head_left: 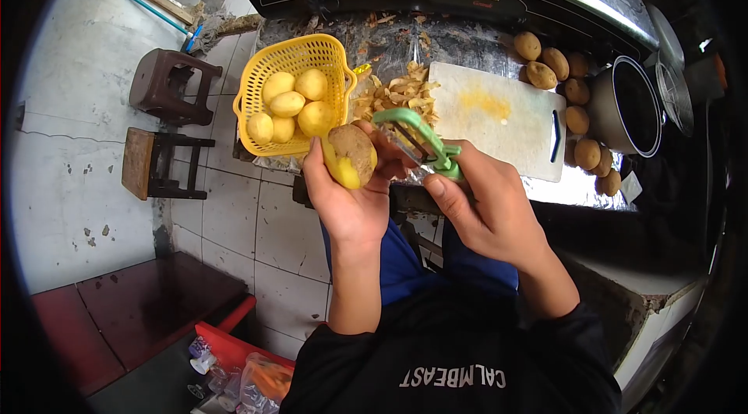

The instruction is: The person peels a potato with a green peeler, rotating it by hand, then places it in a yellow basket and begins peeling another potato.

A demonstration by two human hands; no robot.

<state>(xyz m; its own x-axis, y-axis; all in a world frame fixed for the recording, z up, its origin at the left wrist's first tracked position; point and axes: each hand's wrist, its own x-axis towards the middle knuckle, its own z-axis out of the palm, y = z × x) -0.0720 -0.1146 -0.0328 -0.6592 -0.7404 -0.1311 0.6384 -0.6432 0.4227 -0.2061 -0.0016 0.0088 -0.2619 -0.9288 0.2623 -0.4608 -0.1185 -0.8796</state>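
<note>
My left hand [354,207] is closed around a partly peeled potato [352,153], brown skin on its upper side and yellow flesh showing along the left and bottom. In my right hand [495,199] is a green vegetable peeler [417,132], its head close to the potato's right side; whether the blade touches cannot be made out. Several peeled potatoes [287,104] lie in a yellow plastic basket [251,71] just beyond my left hand. A heap of potato peelings [405,93] sits between the basket and a white cutting board [530,114], which has a yellowish stain.
Several unpeeled potatoes [541,75] line the board's far right side, beside a metal pot [619,106]. A Rinnai stove [436,1] spans the back. Two stools, one brown plastic [160,83] and one wooden [139,163], stand at left.
</note>
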